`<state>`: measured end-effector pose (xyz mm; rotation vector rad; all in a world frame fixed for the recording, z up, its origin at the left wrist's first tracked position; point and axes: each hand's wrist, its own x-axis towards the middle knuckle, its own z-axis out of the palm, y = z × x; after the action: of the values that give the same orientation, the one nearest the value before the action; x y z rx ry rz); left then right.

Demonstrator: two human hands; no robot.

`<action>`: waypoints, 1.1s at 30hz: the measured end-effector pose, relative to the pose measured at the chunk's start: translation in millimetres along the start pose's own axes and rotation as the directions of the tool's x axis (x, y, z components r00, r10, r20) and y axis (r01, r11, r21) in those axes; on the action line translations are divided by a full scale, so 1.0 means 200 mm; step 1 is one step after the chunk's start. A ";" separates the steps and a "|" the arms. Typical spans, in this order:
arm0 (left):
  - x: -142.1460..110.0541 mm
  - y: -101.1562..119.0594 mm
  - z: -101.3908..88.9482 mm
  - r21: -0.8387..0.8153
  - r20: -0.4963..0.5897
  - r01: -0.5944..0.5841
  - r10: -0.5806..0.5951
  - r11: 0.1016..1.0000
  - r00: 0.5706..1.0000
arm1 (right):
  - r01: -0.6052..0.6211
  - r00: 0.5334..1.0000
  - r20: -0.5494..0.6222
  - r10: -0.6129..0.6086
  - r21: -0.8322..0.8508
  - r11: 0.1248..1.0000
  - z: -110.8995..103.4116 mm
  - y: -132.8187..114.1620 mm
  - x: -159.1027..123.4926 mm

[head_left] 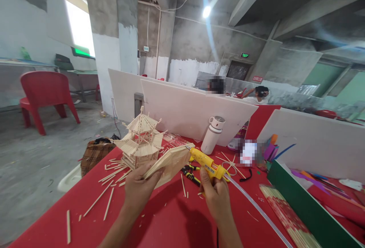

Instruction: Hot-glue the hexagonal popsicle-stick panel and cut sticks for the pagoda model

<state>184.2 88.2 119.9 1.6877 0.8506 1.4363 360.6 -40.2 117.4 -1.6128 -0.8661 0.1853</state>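
Note:
My left hand (141,187) grips a flat panel of pale wooden sticks (173,164) by its near left edge, holding it tilted above the table. In my right hand (215,194) is a yellow hot glue gun (207,163), its nozzle at the panel's far right corner. I cannot tell whether the tip touches the wood. A long clear glue stick (256,208) trails from the gun's back end. Behind my left hand stands a pagoda model (142,139) built of the same sticks. Black and yellow pliers (190,175) lie beneath the gun, partly hidden.
Loose sticks (107,202) litter the red table (159,221) on the left. A white bottle (212,135) stands at the back before white partition boards (182,103). At right are a bundle of sticks (288,217) and a green-sided box (308,206). Two people sit beyond the boards.

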 end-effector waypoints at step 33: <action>0.03 -0.15 0.03 0.067 -0.099 0.093 -0.086 0.993 0.991 | -0.167 0.962 0.258 0.087 0.304 0.938 0.22 0.08 0.17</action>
<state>190.0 108.4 95.9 1.6217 1.0286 1.4509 365.2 15.7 103.3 -1.3527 -0.8633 0.5974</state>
